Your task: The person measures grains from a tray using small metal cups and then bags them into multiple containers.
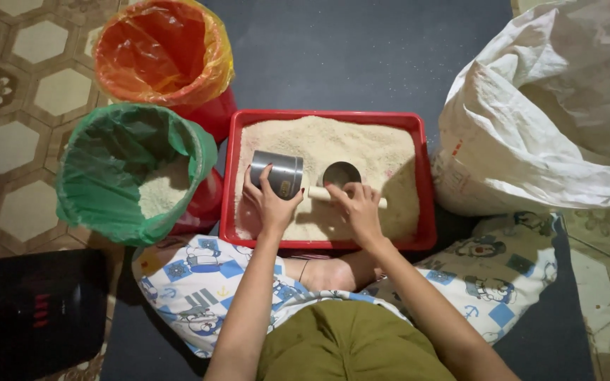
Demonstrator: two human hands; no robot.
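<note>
Tilting a steel can [277, 173] over the rice tray [425, 176], the left hand [268, 204] grips it; right hand [358, 206] clasps the scoop [342, 182] just beside.

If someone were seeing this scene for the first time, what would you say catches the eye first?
The red rectangular plastic tray heaped with pale grain sits at centre. Over it the left hand grips a tilted grey metal can, and the right hand holds a wooden-handled round scoop. At left stand two buckets, one with a green plastic liner, one with an orange plastic liner.
</note>
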